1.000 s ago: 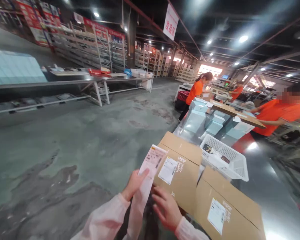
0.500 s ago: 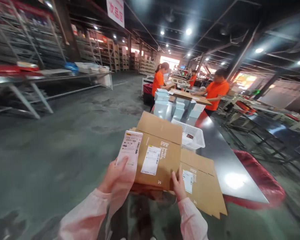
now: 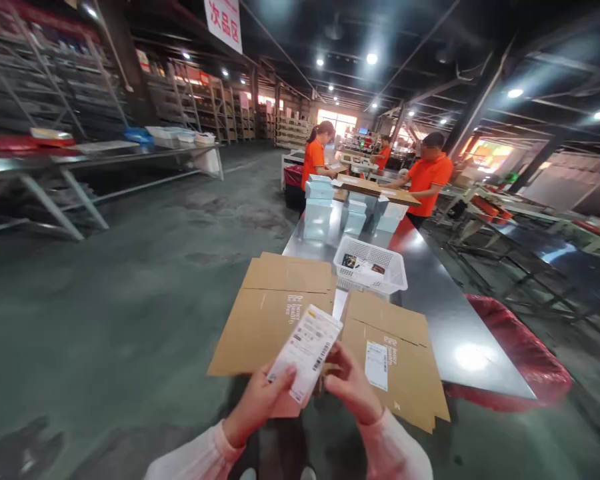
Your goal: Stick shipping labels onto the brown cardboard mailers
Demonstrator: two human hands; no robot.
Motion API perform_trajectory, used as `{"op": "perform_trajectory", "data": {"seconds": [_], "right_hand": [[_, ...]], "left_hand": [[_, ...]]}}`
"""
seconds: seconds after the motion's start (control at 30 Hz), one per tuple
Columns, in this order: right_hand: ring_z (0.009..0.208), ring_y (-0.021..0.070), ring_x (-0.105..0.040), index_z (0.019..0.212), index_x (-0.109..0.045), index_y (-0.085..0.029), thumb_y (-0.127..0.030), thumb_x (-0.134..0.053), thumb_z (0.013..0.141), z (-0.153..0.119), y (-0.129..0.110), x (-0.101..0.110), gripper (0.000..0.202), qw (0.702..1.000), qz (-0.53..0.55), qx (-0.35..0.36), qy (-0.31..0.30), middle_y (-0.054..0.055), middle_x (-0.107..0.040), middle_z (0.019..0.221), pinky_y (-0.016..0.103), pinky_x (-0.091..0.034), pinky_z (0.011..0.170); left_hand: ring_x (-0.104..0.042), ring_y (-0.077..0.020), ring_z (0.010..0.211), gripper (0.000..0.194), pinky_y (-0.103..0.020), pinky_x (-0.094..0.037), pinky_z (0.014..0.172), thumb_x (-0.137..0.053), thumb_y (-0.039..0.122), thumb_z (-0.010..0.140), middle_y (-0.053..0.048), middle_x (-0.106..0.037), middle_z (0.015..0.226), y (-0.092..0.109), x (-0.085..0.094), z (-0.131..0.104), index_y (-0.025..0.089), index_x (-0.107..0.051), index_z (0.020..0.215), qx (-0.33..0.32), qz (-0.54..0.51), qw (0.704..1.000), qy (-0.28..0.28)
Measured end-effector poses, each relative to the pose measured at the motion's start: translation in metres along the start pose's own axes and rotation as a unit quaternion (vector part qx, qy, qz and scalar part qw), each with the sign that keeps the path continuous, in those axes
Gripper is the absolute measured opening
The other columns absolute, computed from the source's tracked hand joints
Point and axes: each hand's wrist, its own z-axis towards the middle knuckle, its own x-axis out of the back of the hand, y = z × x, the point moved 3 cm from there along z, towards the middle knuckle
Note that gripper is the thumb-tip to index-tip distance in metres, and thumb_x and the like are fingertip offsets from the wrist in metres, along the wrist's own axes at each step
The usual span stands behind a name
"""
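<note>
My left hand [image 3: 260,400] is closed on a strip of white printed labels [image 3: 307,343], thumb on top. My right hand [image 3: 350,383] is at the strip's right edge with fingers curled; whether they pinch the paper is hidden. Behind the strip, flat brown cardboard boxes [image 3: 275,320] lie at the table's near left, the top one showing white print and no label. To the right lies a second stack of flat cardboard [image 3: 410,380], its top piece bearing a white label [image 3: 377,365].
A white basket [image 3: 397,270] with small items stands on the metal table [image 3: 445,327]. Pale blue boxes [image 3: 319,210] are stacked farther back. People in orange shirts [image 3: 433,175] work at the far end. A red-lined bin [image 3: 520,340] is at the right.
The labelled cardboard piece my right hand was touching is no longer on top of the left stack. Both hands have come together at the label strip, which has moved right.
</note>
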Motion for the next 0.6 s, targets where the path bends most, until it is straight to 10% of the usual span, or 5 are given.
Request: {"op": "perform_trajectory", "data": {"seconds": [0.17,0.37,0.6], "right_hand": [[0.088,0.0307,-0.067,0.092,-0.069,-0.011,-0.064,-0.068,0.066,-0.005,-0.006,-0.082,0.059,0.994,0.056,-0.067,-0.063,0.016,-0.073,0.095,0.045,-0.054,0.08],[0.081,0.0277,-0.067,0.092,-0.072,-0.014,-0.059,-0.074,0.06,0.029,-0.017,-0.075,0.056,0.996,-0.021,-0.029,-0.077,0.012,-0.074,0.09,0.039,-0.055,0.074],[0.072,0.0234,-0.065,0.072,-0.074,-0.017,-0.053,-0.073,0.062,0.071,0.003,-0.086,0.037,0.992,-0.09,0.013,-0.092,0.009,-0.071,0.075,0.034,-0.053,0.066]], "left_hand": [[-0.066,-0.0221,0.084,0.058,-0.031,-0.051,0.077,-0.08,0.052,0.06,-0.011,-0.073,0.096,0.005,0.01,0.005,0.012,-0.069,0.101,-0.041,-0.008,0.999,-0.022],[-0.046,-0.0095,0.05,0.054,-0.023,-0.035,0.051,-0.08,0.06,0.051,0.001,-0.054,0.052,-0.015,0.034,0.016,0.013,-0.053,0.056,-0.034,-0.015,0.996,0.087],[-0.04,-0.0093,0.048,0.066,-0.023,-0.033,0.049,-0.073,0.076,0.041,0.004,-0.046,0.047,-0.035,0.04,0.023,0.018,-0.043,0.05,-0.035,-0.059,0.972,0.224]]}}
